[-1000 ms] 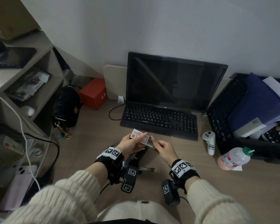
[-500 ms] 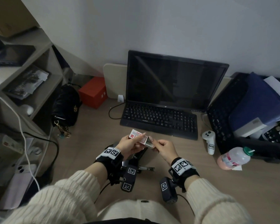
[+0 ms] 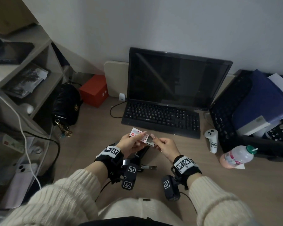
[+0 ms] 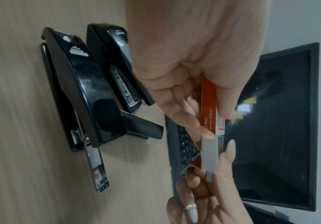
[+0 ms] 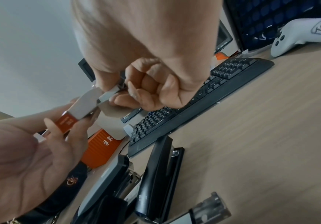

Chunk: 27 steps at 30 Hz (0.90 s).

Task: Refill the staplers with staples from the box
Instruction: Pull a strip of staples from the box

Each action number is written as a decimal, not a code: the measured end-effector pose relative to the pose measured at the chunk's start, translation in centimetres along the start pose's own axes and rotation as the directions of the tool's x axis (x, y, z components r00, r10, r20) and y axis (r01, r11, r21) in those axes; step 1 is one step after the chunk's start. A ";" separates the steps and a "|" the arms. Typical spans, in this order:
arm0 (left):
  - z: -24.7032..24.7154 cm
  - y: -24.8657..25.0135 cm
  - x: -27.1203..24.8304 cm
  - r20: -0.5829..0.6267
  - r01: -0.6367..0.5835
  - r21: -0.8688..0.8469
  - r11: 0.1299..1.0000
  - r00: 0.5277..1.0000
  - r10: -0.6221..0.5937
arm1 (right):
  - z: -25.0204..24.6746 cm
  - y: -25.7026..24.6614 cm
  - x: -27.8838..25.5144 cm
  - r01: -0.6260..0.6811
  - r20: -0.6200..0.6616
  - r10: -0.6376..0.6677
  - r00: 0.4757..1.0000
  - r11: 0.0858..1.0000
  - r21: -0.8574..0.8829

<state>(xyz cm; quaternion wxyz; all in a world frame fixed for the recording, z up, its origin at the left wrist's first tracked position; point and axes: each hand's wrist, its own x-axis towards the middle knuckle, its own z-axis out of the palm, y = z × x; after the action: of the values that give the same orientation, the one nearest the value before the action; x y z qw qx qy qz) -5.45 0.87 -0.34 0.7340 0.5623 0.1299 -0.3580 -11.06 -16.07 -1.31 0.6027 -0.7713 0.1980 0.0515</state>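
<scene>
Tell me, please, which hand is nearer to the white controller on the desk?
Right. The right hand pinches the tray of the staple box mid-desk, with bare desk between it and the controller further right. The left hand, gripping the box's sleeve, is farther away.

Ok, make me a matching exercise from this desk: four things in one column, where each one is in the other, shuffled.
1. staple box
2. staplers
3. white controller
4. drink bottle

a. lying on its side, right of the desk
b. held between both hands
c. right of the keyboard
d. on the desk under the hands

Pairs: 1-b, 2-d, 3-c, 4-a
</scene>
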 end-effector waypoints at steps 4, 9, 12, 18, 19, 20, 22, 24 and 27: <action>-0.4 -0.1 0.2 -0.038 0.004 -0.062 0.998 0.999 -0.006 | 0.0 0.0 -0.5 -0.032 0.031 0.029 0.999 0.996 0.079; -1.2 -0.4 0.3 -0.103 0.007 -0.138 0.990 0.994 -0.022 | -0.7 0.8 -0.9 -0.051 -0.003 0.052 0.999 0.989 0.141; -1.3 -0.5 0.4 -0.113 0.014 -0.148 0.989 0.993 -0.031 | -0.7 0.7 -0.9 -0.054 -0.003 0.055 0.998 0.984 0.169; -0.8 -0.9 0.5 -0.119 0.035 -0.141 0.989 0.992 -0.051 | -0.1 -0.5 -0.7 0.013 -0.043 -0.003 0.999 0.975 0.222; -0.8 -1.0 0.5 -0.120 0.036 -0.146 0.989 0.991 -0.054 | -0.1 -0.7 -0.6 0.036 -0.054 -0.026 0.998 0.978 0.207; -0.8 -1.0 0.5 -0.116 0.039 -0.151 0.988 0.992 -0.057 | 0.1 -0.9 -0.6 0.059 -0.057 -0.050 0.997 0.981 0.184; -0.6 -1.0 0.5 -0.099 0.044 -0.154 0.987 0.993 -0.060 | 0.3 -1.1 -0.5 0.099 -0.040 -0.094 0.995 0.987 0.126; -0.2 -0.8 0.5 -0.087 0.044 -0.153 0.987 0.995 -0.058 | 0.6 -1.1 -0.2 0.126 -0.044 -0.124 0.991 0.990 0.059; 0.1 -0.5 0.5 -0.075 0.035 -0.172 0.984 0.996 -0.049 | 0.8 -1.3 0.2 0.154 -0.066 -0.156 0.986 0.988 -0.031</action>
<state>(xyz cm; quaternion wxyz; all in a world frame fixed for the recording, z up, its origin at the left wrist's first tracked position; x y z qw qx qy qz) -5.45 0.51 -0.97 0.7661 0.5081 0.2007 -0.3387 -10.23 -15.10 -0.40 0.5879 -0.7933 0.1572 -0.0195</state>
